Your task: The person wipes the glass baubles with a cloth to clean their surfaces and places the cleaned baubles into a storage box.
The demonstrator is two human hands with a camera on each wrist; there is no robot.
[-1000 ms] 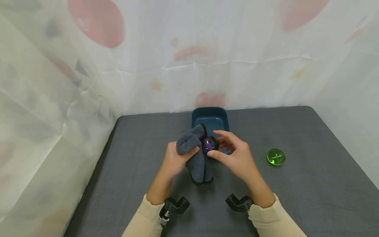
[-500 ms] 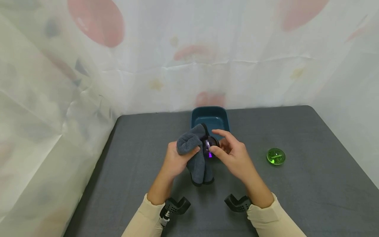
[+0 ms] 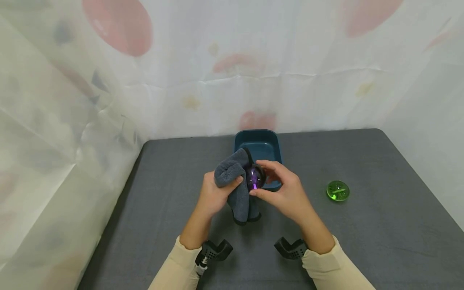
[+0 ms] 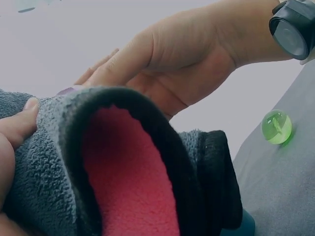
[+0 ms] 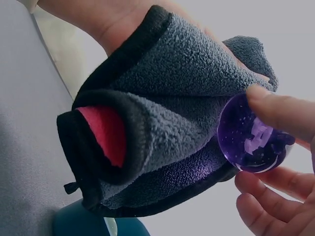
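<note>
We see L hand (image 3: 214,195) gripping grey cloth (image 3: 235,181) vs purple ball (image 5: 253,135), pinched by R hand (image 3: 286,193); no writing legible.

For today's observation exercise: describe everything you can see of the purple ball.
The purple ball is a small, clear, glassy-looking sphere with tiny specks inside and bright glints. It is held above the table, pinched by the right hand and pressed against the grey cloth, which the left hand grips, in front of the teal tray.

light: bright, even | shadows: soft | wrist views: blurred close up
</note>
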